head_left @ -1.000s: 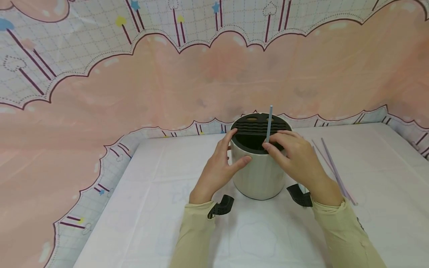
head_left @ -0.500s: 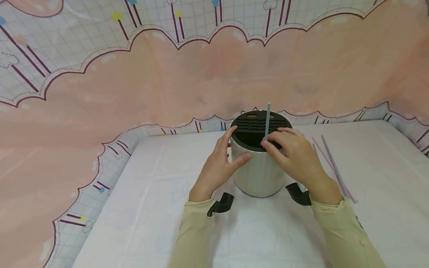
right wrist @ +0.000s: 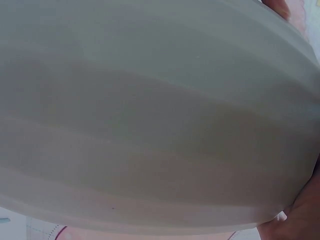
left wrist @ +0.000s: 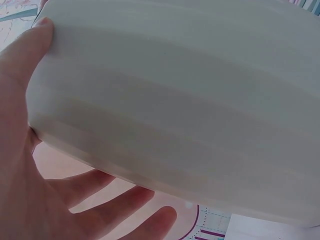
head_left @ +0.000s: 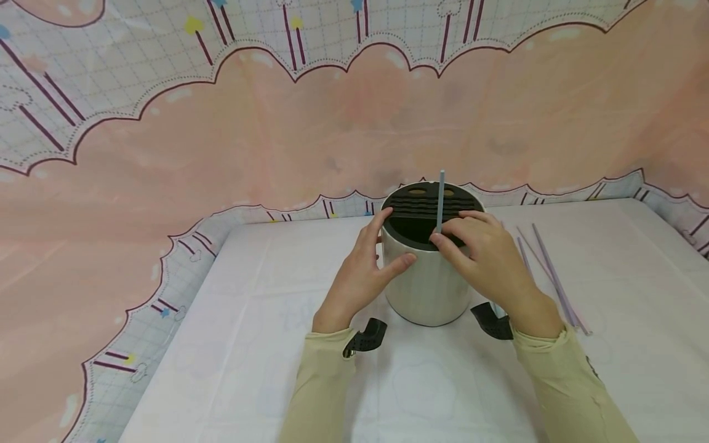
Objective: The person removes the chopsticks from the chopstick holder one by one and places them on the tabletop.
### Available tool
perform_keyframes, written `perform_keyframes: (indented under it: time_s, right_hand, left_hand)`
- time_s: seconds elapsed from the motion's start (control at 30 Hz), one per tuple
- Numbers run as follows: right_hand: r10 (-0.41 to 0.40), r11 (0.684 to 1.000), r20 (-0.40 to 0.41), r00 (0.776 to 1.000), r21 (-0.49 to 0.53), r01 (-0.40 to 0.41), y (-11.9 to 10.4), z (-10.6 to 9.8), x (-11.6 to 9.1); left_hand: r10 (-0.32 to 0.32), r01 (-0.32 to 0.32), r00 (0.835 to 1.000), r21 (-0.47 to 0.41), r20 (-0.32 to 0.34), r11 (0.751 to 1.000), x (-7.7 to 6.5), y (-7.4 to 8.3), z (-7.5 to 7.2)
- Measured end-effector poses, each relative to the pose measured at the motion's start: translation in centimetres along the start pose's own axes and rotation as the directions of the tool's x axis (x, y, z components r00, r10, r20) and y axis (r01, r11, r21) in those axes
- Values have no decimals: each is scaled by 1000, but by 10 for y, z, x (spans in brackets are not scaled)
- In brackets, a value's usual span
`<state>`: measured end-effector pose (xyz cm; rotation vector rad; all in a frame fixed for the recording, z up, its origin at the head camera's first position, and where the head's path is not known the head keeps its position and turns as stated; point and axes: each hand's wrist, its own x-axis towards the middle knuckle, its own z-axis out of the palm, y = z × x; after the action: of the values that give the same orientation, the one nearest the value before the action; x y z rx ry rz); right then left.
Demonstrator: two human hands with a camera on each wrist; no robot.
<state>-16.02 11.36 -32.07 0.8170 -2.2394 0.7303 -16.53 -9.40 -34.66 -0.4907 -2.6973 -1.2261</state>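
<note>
A white cylindrical container (head_left: 426,289) stands upright on the table, topped by a black slotted lid (head_left: 412,215) with a wide opening at the front. My left hand (head_left: 360,274) holds its left side, thumb on the front wall and index fingertip at the rim. Between thumb and fingers my right hand (head_left: 487,258) pinches a light blue straw (head_left: 440,200), which stands nearly upright over the lid opening. Its lower end is hidden by the fingers. The container wall (left wrist: 175,100) fills most of the left wrist view, and the same wall (right wrist: 150,125) nearly fills the right wrist view.
Several purple and pink straws (head_left: 554,283) lie on the white-covered table (head_left: 249,369), right of the container and partly behind the right hand. A patterned pink cloth (head_left: 332,135) hangs behind the table.
The blue straw has shifted slightly left and stands a little more upright. The right fingertips moved slightly left with it. The left hand keeps its hold on the container.
</note>
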Motion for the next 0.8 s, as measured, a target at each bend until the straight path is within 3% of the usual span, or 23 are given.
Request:
perform_keyframes:
  time_s: [0.8]
  right_hand:
    - [27,1000,9,1000,-5,-27,-3,-1,-3]
  left_hand:
    - [0,-1,1000,13,5,1000,-1,0,0]
